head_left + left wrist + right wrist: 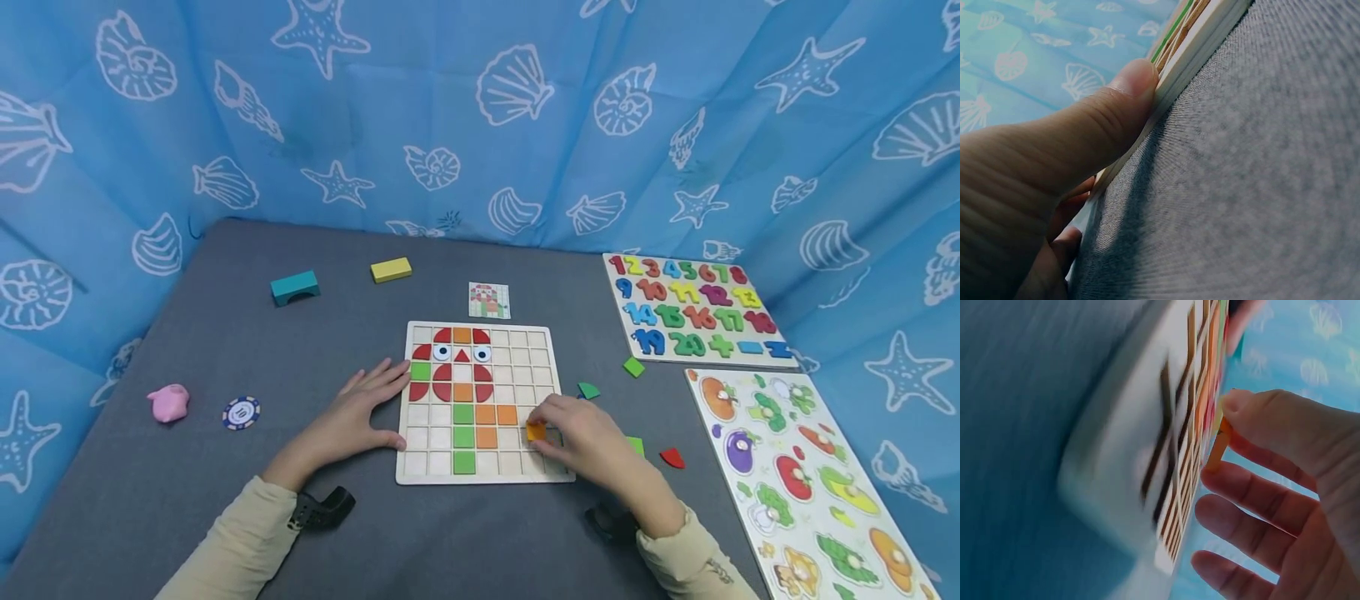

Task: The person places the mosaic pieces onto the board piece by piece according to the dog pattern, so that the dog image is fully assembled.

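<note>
A white wooden grid board [438, 477] lies on the grey table, with red, green and orange tiles and two eye tiles set in its left part. My right hand [585, 437] is over the board's right side and pinches an orange square tile [1219, 447] between thumb and fingers. At the board's left edge, my left hand [356, 417] rests with fingers spread; its thumb [1129, 94] touches the rim in the left wrist view. Behind the board lies a small picture card [489, 300] with a coloured grid pattern.
Loose green [633, 367] and red [672, 457] pieces lie right of the board. Farther right are a number puzzle [705, 321] and a vegetable puzzle [817, 483]. Leftward are a teal block [295, 286], a yellow block [391, 269], a poker chip [242, 412] and a pink pig [168, 402].
</note>
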`<action>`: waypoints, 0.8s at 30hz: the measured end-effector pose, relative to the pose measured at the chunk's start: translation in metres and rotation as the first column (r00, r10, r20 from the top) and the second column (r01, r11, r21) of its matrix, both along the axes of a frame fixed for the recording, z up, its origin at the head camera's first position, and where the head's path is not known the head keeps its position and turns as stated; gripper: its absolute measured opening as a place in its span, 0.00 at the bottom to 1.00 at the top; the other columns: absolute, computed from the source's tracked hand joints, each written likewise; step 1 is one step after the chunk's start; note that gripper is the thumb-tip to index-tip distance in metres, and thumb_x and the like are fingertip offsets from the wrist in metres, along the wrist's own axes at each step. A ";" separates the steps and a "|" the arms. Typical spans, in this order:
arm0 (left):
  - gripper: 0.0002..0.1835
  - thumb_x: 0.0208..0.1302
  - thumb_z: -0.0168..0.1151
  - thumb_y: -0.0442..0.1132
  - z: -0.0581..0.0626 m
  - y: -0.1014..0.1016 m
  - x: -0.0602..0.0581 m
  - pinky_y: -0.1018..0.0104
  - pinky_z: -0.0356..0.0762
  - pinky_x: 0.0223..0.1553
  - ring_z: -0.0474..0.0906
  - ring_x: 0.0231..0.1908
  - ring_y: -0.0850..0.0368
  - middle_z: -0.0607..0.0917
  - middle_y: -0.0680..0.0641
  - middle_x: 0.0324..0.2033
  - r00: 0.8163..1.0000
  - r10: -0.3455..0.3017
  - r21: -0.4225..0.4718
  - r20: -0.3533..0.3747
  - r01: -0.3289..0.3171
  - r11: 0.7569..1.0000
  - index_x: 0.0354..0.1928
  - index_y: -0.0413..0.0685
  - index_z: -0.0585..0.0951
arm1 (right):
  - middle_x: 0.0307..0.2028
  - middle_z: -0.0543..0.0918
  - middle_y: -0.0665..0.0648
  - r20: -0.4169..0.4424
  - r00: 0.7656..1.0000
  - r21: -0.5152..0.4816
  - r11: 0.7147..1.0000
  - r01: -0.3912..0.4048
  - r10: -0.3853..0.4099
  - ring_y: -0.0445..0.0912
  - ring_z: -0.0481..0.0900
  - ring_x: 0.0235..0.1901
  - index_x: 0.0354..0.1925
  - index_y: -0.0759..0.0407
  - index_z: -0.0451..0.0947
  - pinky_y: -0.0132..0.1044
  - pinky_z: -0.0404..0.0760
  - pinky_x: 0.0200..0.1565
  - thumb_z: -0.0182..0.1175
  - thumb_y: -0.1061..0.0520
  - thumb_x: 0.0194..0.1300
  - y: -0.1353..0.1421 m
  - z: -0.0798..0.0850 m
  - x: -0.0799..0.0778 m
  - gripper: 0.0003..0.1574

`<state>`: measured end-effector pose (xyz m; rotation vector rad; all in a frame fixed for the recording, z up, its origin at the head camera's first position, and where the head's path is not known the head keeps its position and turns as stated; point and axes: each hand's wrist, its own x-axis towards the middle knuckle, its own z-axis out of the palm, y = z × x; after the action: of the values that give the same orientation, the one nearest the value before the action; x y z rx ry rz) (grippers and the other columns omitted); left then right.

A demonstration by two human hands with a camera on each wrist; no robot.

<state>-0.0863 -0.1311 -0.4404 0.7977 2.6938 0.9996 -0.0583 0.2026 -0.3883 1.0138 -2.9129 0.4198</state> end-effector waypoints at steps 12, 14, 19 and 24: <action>0.50 0.40 0.69 0.56 0.003 0.001 0.001 0.46 0.37 0.64 0.42 0.67 0.50 0.55 0.52 0.67 1.000 0.003 -0.009 0.011 -0.003 1.000 0.66 0.51 0.57 | 0.30 0.76 0.44 -0.063 0.990 0.028 0.992 -0.125 0.126 0.37 0.73 0.29 0.33 0.50 0.79 0.32 0.74 0.33 0.68 0.51 0.47 -0.029 -0.008 -0.002 0.13; 0.50 0.40 0.69 0.56 0.004 0.001 0.001 0.46 0.37 0.64 0.42 0.67 0.50 0.55 0.52 0.67 1.000 0.006 -0.012 0.017 -0.006 1.000 0.66 0.51 0.57 | 0.31 0.76 0.44 -0.059 0.990 0.027 0.992 -0.125 0.126 0.37 0.73 0.29 0.33 0.49 0.80 0.32 0.75 0.33 0.69 0.51 0.46 -0.030 -0.008 -0.003 0.13; 0.50 0.40 0.69 0.56 0.005 0.001 0.001 0.46 0.36 0.63 0.42 0.67 0.50 0.55 0.52 0.67 1.000 0.003 -0.005 0.022 -0.003 1.000 0.66 0.51 0.58 | 0.31 0.76 0.44 -0.018 0.995 0.021 0.995 -0.102 0.102 0.37 0.72 0.30 0.34 0.49 0.81 0.32 0.75 0.34 0.68 0.51 0.47 -0.033 -0.007 -0.003 0.13; 0.51 0.39 0.68 0.59 0.002 0.001 0.001 0.45 0.37 0.63 0.42 0.67 0.49 0.54 0.52 0.67 1.000 0.001 -0.009 0.007 -0.001 1.000 0.66 0.52 0.57 | 0.31 0.77 0.45 0.007 0.996 0.012 0.996 -0.090 0.090 0.37 0.73 0.30 0.35 0.49 0.82 0.32 0.74 0.34 0.67 0.50 0.48 -0.032 -0.006 -0.001 0.12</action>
<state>-0.0857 -0.1302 -0.4386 0.7903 2.6911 0.9879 -0.0590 0.1705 -0.3939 1.1515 -2.8873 0.4099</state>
